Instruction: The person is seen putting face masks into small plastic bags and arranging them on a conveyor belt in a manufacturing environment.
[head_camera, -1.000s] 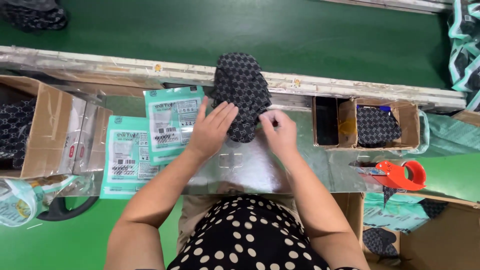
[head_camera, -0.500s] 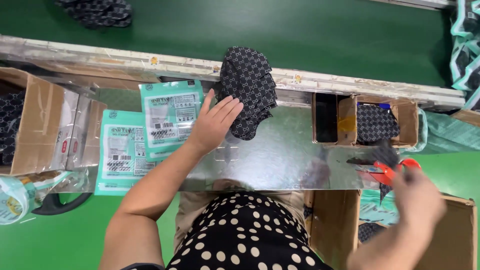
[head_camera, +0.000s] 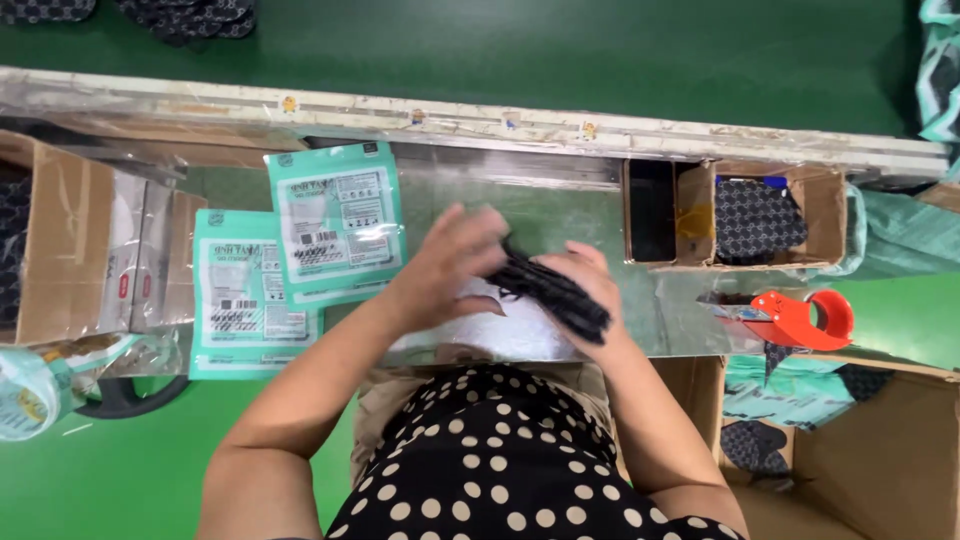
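With both the left hand (head_camera: 455, 262) and right hand (head_camera: 583, 285) clamping fingers on the dark patterned fabric piece (head_camera: 552, 293) over the bench (head_camera: 560, 205), a loose grip could let it unfold.

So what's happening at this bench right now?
A person in a polka-dot top holds a dark patterned fabric piece between both hands, the left hand on its upper end and the right hand beneath it, over a shiny metal worktop. Two teal printed pouches lie flat to the left. A small cardboard box to the right holds more of the dark pieces, and an orange tape dispenser sits by it.
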